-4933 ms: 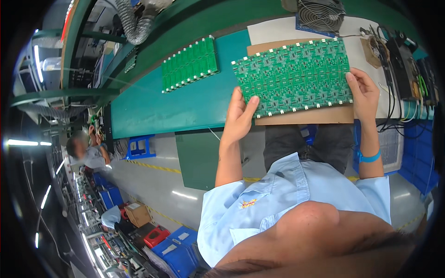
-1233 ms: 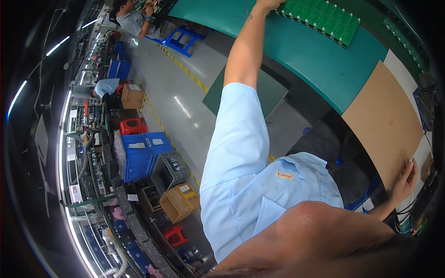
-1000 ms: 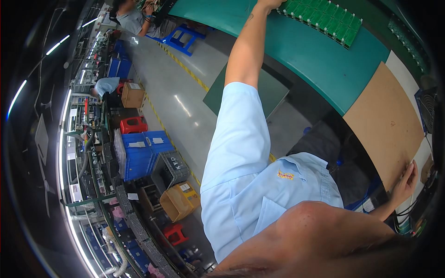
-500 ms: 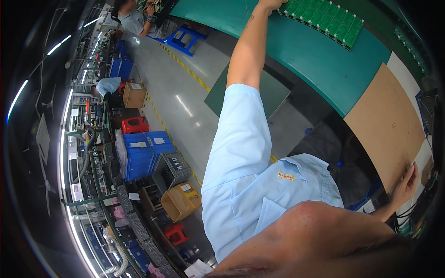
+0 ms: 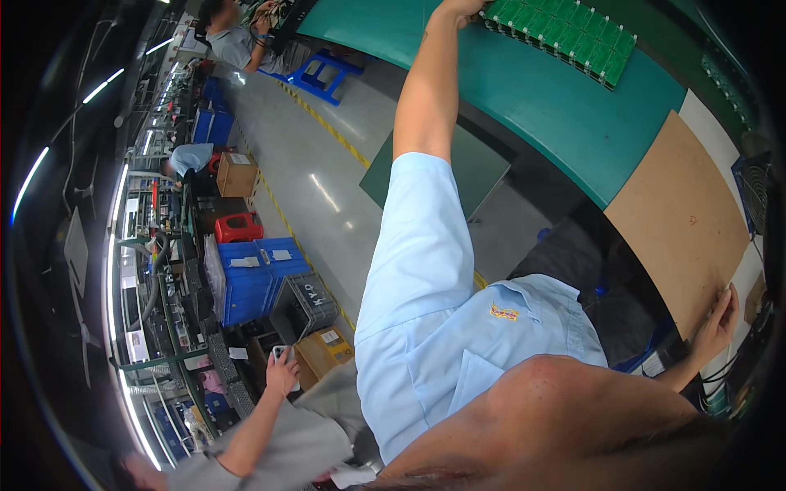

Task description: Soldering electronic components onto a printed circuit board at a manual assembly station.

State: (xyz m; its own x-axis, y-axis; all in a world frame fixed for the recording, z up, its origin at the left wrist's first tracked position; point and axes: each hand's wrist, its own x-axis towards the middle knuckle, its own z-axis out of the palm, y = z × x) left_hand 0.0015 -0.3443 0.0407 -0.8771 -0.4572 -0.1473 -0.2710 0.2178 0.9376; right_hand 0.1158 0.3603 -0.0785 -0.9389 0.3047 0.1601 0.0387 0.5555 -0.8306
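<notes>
My left arm, in a light blue sleeve, stretches to the top edge. There my left hand (image 5: 463, 8) is beside the left end of a stack of green circuit boards (image 5: 565, 37) on the teal table mat (image 5: 565, 139). The frame's top edge cuts off most of its fingers, so its grip cannot be told. At the far right, my right hand (image 5: 717, 326) rests by the near edge of a flat brown board (image 5: 684, 221). Its fingers are stretched out, and nothing shows in them.
A passing person (image 5: 262, 442) at the lower left holds a small phone-like object (image 5: 281, 354). Behind are blue crates (image 5: 250, 278), a grey crate (image 5: 307, 303), cardboard boxes (image 5: 323, 356) and a red stool (image 5: 237, 227). Another person sits near a blue stool (image 5: 323, 75).
A person in grey has come into view at the lower left. My left hand has shifted slightly left beside the circuit boards. My right hand stays put.
</notes>
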